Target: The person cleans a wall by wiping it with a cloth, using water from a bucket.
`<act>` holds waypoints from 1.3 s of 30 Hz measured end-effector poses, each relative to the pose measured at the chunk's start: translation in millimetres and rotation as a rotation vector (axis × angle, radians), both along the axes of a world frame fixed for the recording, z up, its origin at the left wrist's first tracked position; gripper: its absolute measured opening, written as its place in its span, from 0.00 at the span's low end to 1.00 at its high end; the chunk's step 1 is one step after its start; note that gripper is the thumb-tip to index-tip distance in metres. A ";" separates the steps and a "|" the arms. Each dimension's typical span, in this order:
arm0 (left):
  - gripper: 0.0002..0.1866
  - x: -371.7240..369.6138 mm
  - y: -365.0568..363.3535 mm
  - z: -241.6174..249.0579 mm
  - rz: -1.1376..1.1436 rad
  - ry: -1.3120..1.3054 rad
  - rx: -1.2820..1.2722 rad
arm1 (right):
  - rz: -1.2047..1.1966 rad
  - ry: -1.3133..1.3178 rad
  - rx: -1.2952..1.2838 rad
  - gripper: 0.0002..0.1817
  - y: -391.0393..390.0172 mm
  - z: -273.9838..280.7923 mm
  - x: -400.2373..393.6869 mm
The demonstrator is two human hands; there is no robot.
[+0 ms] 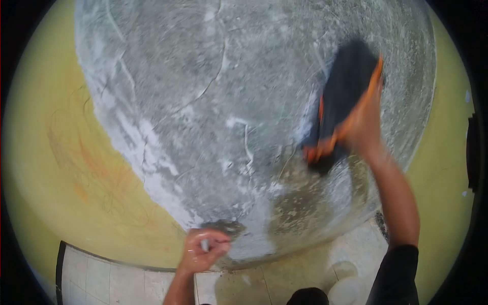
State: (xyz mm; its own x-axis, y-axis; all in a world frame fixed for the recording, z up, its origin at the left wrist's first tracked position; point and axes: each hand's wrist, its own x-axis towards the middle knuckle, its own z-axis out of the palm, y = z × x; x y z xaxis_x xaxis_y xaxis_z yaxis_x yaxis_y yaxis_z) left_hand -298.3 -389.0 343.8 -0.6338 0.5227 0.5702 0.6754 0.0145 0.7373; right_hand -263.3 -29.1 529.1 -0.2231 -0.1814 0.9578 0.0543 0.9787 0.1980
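Observation:
My right hand (362,127) is closed on a dark brush-like tool (348,84) with orange edges, blurred by motion. The tool lies against or close to the grey, cracked wall patch (188,66) at the right; whether it touches cannot be told. Low at the centre left, my left hand (204,250) has its fingers curled together near the patch's bottom edge. Something small and pale shows between thumb and fingers, too small to name. A darker, damp-looking area (297,211) lies below the tool.
Yellow-green painted wall (91,188) borders the patch on both sides, with orange scribbles at the left. Pale floor tiles (122,279) run along the bottom. A round whitish container (347,291) stands on the floor near my right sleeve. A dark object (473,152) is at the far right.

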 end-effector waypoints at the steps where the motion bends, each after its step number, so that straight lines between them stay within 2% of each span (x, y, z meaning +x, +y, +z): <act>1: 0.05 -2.5 -8.6 15.5 0.032 0.047 0.099 | 0.199 0.077 -0.050 0.50 9.1 49.1 7.0; 2: 0.05 -2.7 -14.2 30.1 0.068 0.091 0.192 | 0.233 -0.094 -0.104 0.33 3.6 94.3 20.7; 5: 0.03 -3.2 -17.4 73.6 0.340 0.338 0.476 | 0.271 0.379 -0.345 0.28 -60.8 117.0 -13.7; 6: 0.02 -5.7 -23.7 87.0 0.417 0.409 0.533 | 0.132 0.257 -0.330 0.28 -85.6 80.1 -20.3; 8: 0.02 -11.9 -32.8 114.4 0.493 0.527 0.614 | 0.136 -0.027 -0.270 0.26 -133.5 -38.4 -31.9; 9: 0.04 -11.9 -39.2 126.1 0.425 0.553 0.586 | 0.143 -0.168 -0.242 0.25 -157.4 -97.1 -37.7; 10: 0.04 -12.6 -37.9 136.7 0.410 0.552 0.569 | 0.216 -0.150 -0.186 0.19 -176.3 -188.4 -43.5; 11: 0.06 -17.9 -32.8 152.0 0.489 0.737 0.464 | 0.265 -0.177 -0.200 0.15 -185.7 -241.6 -38.9; 12: 0.07 -21.9 -28.6 165.3 0.573 0.922 0.366 | 0.401 -0.679 -0.450 0.19 -174.7 -268.4 -34.0; 14: 0.10 -19.4 -28.3 188.6 0.562 1.010 0.192 | 0.522 -1.177 -0.704 0.24 -171.7 -272.5 -19.7; 15: 0.10 -22.6 -29.5 199.2 0.558 1.057 0.202 | 0.284 -0.897 -0.469 0.35 -171.3 -257.8 -16.7; 17: 0.09 -28.8 -39.8 224.0 0.600 1.099 0.247 | 0.112 -0.502 -0.258 0.55 -171.5 -199.0 -10.1; 18: 0.09 -32.4 -47.7 233.9 0.655 1.139 0.276 | 0.176 -0.389 -0.281 0.64 -166.3 -144.6 -18.3; 19: 0.09 -35.2 -54.1 240.3 0.665 1.131 0.268 | 0.238 -0.220 -0.230 0.79 -158.4 -99.2 -42.9; 22: 0.10 -48.8 -71.1 248.4 0.726 1.139 0.304 | 0.046 0.148 -0.083 0.54 -188.5 121.8 -60.8; 23: 0.11 -55.8 -75.6 242.6 0.711 1.112 0.314 | 0.008 0.193 -0.085 0.46 -197.3 179.9 -63.2; 24: 0.13 -63.2 -80.5 233.7 0.700 1.079 0.330 | -0.007 0.362 -0.090 0.36 -208.0 216.7 -73.8; 27: 0.13 -75.6 -97.5 220.4 0.587 1.029 0.402 | 0.040 0.064 -0.363 0.38 -253.5 230.4 -52.3; 28: 0.12 -76.8 -100.1 220.1 0.525 1.028 0.446 | 0.128 0.141 -0.293 0.39 -255.1 201.0 -57.5; 29: 0.12 -74.1 -104.5 224.2 0.519 1.042 0.447 | 0.201 0.372 -0.123 0.41 -252.3 162.8 -91.4; 30: 0.12 -71.7 -105.6 228.0 0.524 1.040 0.462 | 0.179 0.381 -0.097 0.41 -260.0 111.1 -92.4; 32: 0.13 -65.1 -95.9 235.9 0.577 1.019 0.541 | 0.210 0.070 -0.238 0.37 -278.2 11.0 -63.3; 34: 0.13 -53.6 -71.4 243.2 0.571 1.009 0.542 | 0.179 -0.049 -0.396 0.27 -280.1 -104.6 -62.5; 35: 0.14 -48.2 -57.4 247.4 0.544 1.067 0.482 | 0.167 -0.149 -0.439 0.25 -271.2 -173.0 -65.5; 36: 0.14 -45.4 -43.5 251.9 0.500 1.125 0.420 | 0.142 -0.007 -0.469 0.24 -263.1 -224.7 -66.4; 37: 0.16 -46.4 -32.5 254.6 0.508 1.159 0.355 | -0.091 -0.150 -0.477 0.27 -254.9 -259.1 -48.5; 38: 0.16 -45.2 -25.8 256.6 0.442 1.154 0.352 | -0.138 -0.141 -0.518 0.27 -246.3 -286.5 -54.1; 39: 0.18 -45.0 -21.2 259.7 0.475 1.200 0.274 | -0.218 -0.152 -0.623 0.28 -235.0 -314.0 -50.7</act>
